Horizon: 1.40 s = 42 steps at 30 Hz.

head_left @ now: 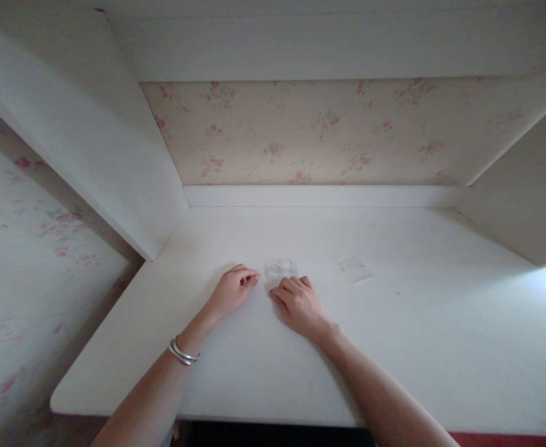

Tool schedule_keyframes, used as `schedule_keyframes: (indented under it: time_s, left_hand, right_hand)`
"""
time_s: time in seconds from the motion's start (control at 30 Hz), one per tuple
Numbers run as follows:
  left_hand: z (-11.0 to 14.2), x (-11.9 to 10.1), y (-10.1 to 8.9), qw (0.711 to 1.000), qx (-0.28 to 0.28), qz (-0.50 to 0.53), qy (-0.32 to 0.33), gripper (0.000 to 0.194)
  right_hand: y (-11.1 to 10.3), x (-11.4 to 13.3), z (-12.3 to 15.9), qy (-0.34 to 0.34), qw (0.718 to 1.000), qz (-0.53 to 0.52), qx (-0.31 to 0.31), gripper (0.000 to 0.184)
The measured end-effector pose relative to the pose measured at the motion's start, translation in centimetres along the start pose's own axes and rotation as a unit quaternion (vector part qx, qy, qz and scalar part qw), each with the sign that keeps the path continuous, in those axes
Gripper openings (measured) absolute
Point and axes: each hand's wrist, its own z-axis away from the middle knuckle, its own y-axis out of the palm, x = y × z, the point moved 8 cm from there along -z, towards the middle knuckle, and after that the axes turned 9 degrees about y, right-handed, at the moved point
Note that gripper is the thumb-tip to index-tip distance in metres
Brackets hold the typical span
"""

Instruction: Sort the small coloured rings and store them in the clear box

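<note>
Here in the head view, the clear plastic case [281,268] sits on the white desk [273,379] between the two hands and a little beyond them, its long axis running left to right, roughly in line with the desk's back edge. The right hand [297,303] is at the case's near edge, palm down, fingers curled and bunched close; whether they grip or merely rest there, I can't tell. Over on the other side, the left hand [239,287] is just off the case's left end, thumb and forefinger drawn nearly together, and whether something thin sits between them can't be made out. A clear flat piece [354,268] lies to the right, well apart from the case, turned at a slant, its long axis running from far left to near right. Bare desk opens up beyond the case to the back ledge [319,196], with more room out to the right. The case's near right corner is hidden by the right fingers, and its transparent edges and contents blur into the white surface.
</note>
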Motion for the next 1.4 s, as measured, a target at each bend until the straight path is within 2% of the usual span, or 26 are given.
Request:
schedule_keyframes:
  time_s: [0.17,0.3,0.53,0.67,0.87,1.13,1.27,1.4]
  left_hand:
    - [-0.1,-0.5,1.0,0.999,0.037,0.004,0.009,0.030]
    - [0.1,-1.0,1.4,0.999,0.045,0.011,0.017,0.026]
    - [0.5,-1.5,2.4,0.995,0.080,0.049,0.034,0.021]
    - [0.8,-1.7,3.0,0.994,0.099,0.020,0.047,0.020]
    - [0.8,-1.8,3.4,0.992,0.104,-0.030,0.064,0.019]
    - [0.8,-1.4,3.6,0.991,0.117,-0.029,0.051,0.020]
    - [0.8,-1.1,3.6,0.993,0.109,-0.008,0.042,0.019]
    - [0.6,-0.9,3.5,0.994,0.102,0.032,0.030,0.020]
  right_hand:
    - [-0.2,-0.3,0.0,0.011,0.999,-0.035,-0.007,0.019]
    - [-0.3,-0.9,-0.2,0.025,0.997,-0.067,-0.007,0.020]
    - [-1.1,-3.0,-0.5,0.079,0.992,-0.082,-0.059,0.022]
    - [-1.0,-3.9,-0.8,0.101,0.987,-0.092,-0.081,0.021]
    - [-1.4,-4.2,-2.5,0.112,0.986,-0.083,-0.094,0.018]
    - [-0.3,-4.2,-5.0,0.111,0.992,-0.021,-0.060,0.020]
    - [-0.9,-4.9,-4.9,0.118,0.990,-0.045,-0.061,0.021]
    - [-2.4,-6.0,-3.5,0.134,0.982,-0.107,-0.078,0.022]
